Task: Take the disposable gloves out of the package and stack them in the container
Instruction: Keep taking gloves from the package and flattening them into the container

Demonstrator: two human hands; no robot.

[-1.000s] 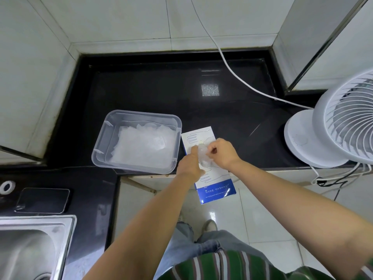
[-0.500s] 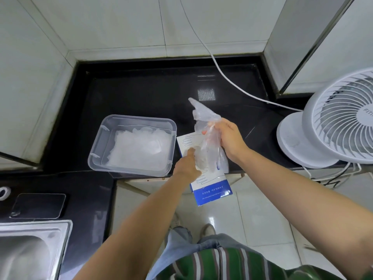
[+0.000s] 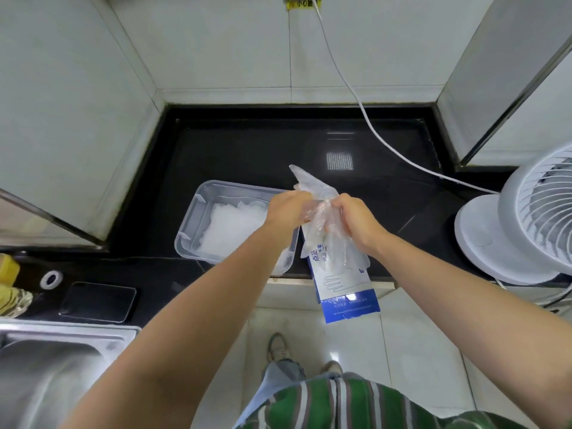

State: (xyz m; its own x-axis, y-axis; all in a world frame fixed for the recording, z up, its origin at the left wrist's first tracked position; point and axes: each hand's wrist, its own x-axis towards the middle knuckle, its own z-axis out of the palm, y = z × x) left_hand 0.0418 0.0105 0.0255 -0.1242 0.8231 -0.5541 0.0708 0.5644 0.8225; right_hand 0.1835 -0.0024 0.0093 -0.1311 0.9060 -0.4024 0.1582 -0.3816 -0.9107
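Observation:
A thin clear disposable glove is held in the air above the black counter, between my left hand and my right hand. Both hands pinch it near its middle; its upper end sticks up and its fingers hang down over the package. The white and blue glove package lies flat, half over the counter's front edge. Left of it stands a clear plastic container holding a pile of clear gloves. My left forearm covers the container's right side.
A white fan stands at the right of the counter, its white cable running up the tiled wall. A dark phone and a steel sink are at the lower left. The black counter stretches behind the container.
My left hand left the package and rose to grip the glove beside my right hand. The glove is lifted free of the package. The view tilted upward.

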